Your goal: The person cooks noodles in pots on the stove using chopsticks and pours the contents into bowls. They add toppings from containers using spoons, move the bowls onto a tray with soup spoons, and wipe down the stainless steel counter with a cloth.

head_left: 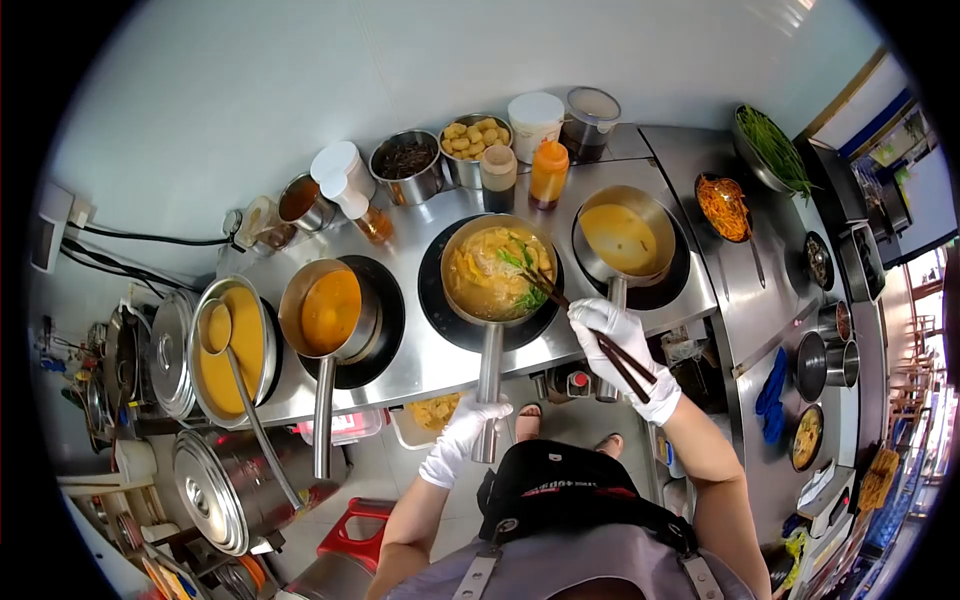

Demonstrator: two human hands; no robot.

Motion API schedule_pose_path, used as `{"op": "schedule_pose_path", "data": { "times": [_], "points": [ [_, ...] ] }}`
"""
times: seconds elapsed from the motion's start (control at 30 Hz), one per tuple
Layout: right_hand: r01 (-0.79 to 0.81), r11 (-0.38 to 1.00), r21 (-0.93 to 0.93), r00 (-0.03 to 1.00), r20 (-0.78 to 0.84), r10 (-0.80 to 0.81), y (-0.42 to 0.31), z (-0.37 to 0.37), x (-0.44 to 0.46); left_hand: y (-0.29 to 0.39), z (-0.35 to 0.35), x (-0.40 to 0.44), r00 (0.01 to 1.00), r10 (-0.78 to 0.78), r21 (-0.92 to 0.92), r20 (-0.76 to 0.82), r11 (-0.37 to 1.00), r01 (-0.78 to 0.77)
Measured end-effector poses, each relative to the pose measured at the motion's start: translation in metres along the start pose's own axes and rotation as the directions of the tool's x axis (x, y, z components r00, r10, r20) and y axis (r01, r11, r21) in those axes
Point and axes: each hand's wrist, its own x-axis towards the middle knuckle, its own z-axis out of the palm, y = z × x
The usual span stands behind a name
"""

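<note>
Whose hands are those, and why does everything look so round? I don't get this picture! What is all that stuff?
There is no robot here. A person wears a camera on their head, looking down, and its lens makes a round, bendy picture. It's the only picture, so we see everything from above.

Both hands wear white gloves. The left hand holds the handle of the middle pan. The right hand holds dark chopsticks, with their tips in the food, near some greens.

On the metal counter there is a pan on each side, one left and one right. Behind them stand bottles, tubs and pots. At the far left, a ladle rests in a big bowl.
</note>
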Motion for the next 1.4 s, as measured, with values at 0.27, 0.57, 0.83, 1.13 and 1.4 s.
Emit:
{"op": "schedule_pose_path", "data": {
  "times": [0.27, 0.57, 0.83, 1.13, 1.4],
  "points": [
    [0.116, 0.991, -0.071, 0.969, -0.213, -0.129, 0.011, 0.003, -0.037, 0.023, 0.019, -0.029, 0.999, -0.002, 0.124, 0.049, 0.992, -0.004],
    [-0.021, 0.524, 0.851, 0.552, -0.427, 0.716, 0.022, -0.044, -0.046, 0.065, 0.064, -0.076, 0.998, -0.028, 0.308, 0.059, 0.951, 0.009],
    [0.155, 0.189, 0.970, 0.465, -0.240, 0.852, 0.062, -0.086, -0.101, 0.080, 0.121, -0.092, 0.982, -0.085, 0.392, 0.170, 0.920, 0.012],
    [0.431, 0.171, 0.886, 0.368, -0.346, 0.863, 0.096, -0.188, -0.224, 0.049, 0.223, -0.073, 0.931, -0.136, 0.468, 0.338, 0.883, -0.041],
    [0.553, 0.277, 0.785, 0.151, -0.422, 0.894, 0.106, -0.292, -0.351, 0.000, 0.348, -0.034, 0.834, -0.320, 0.599, 0.449, 0.801, -0.015]
  ]
}}
